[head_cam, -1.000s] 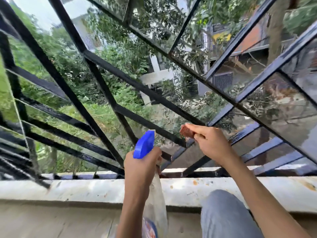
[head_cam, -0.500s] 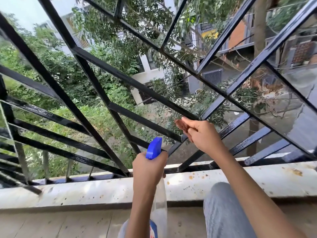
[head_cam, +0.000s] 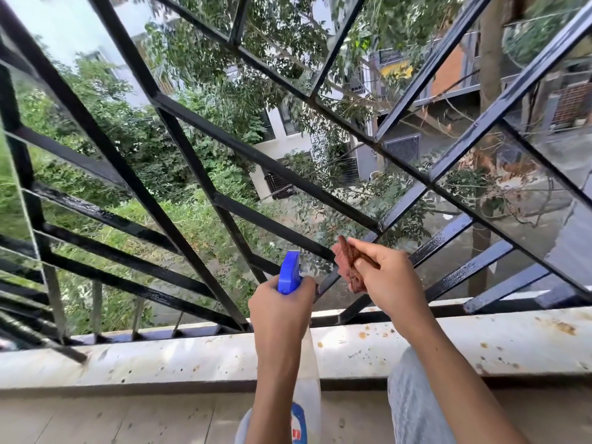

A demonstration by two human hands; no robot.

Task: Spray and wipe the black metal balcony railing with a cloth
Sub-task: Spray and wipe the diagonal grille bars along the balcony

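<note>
Only one bit of print in view: label low on clear spray bottle. Blue ring on white, red letters inside ring. Last red letter looks like small "n". Other letters partly hidden on left side, cut off at bottom of view. Brand name not readable. Yellow patch far off in background: too blurred to tell if sign.

Bright, soft daylight comes from beyond the railing; the sky at the upper left is blown out white. Right-hand bars carry a bluish sheen. Faint dappled shadows lie on the ledge. Wide-angle distortion slants the bars near the edges.
</note>
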